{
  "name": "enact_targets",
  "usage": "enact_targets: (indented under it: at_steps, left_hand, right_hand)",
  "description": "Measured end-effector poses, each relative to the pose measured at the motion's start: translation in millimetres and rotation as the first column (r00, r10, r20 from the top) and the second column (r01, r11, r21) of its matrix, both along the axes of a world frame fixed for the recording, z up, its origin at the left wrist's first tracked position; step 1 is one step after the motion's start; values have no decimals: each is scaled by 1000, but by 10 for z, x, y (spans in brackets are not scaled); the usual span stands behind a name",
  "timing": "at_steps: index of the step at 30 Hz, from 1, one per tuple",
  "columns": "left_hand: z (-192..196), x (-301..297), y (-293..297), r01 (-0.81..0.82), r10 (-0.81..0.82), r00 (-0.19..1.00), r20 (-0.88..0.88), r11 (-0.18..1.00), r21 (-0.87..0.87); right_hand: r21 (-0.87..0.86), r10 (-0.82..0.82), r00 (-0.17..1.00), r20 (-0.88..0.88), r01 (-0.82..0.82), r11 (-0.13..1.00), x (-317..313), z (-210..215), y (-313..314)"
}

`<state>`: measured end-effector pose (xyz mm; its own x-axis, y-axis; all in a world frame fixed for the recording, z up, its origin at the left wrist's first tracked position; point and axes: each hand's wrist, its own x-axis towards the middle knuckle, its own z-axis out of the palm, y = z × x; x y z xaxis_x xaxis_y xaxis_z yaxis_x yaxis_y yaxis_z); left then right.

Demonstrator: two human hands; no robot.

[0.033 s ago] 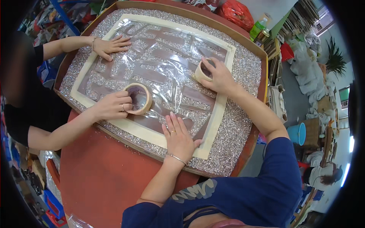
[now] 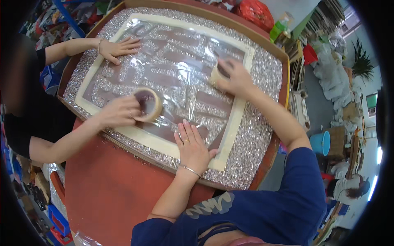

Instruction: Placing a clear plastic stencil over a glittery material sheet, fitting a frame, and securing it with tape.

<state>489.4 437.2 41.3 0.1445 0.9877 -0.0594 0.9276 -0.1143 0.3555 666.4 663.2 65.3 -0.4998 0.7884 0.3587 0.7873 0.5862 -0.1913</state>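
A clear plastic film with cut-out-like shapes, bordered by cream tape (image 2: 139,137), lies over small glittering stones (image 2: 254,143) in a shallow tray. My left hand (image 2: 192,151) rests flat near its front edge, fingers stretched out. With my right hand (image 2: 236,78) I grip a roll of tape (image 2: 215,78) against the film near the right border; the hand is slightly blurred. To the left, a co-worker's hand (image 2: 120,111) holds another roll of tape (image 2: 155,108) on the film. That person's other hand (image 2: 118,49) presses flat at the far left corner.
The tray has a raised brown rim (image 2: 283,94) and sits on a red table (image 2: 115,184). Behind it are a red plastic bag (image 2: 254,15) and a green bottle (image 2: 278,29). A blue bucket (image 2: 320,143) stands on the floor at right.
The co-worker's tape roll has shifted slightly left and up. My right hand and its roll show motion blur with little shift. My left hand stays in place.
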Motion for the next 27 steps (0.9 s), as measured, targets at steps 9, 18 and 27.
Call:
enact_targets:
  at_steps: [9,18,27]
  left_hand:
    - [82,-42,0,18,-18,1000,-7,999,-29]
    - [130,-74,-41,12,-12,1000,4,994,-110]
    - [125,-62,12,12,-9,999,47,998,-62]
  right_hand:
    - [12,-65,991,113,64,998,-188,-170,702]
    - [-106,-70,995,71,77,991,-816,2,807]
    - [-27,-234,967,102,238,971,-1379,-28,1495]
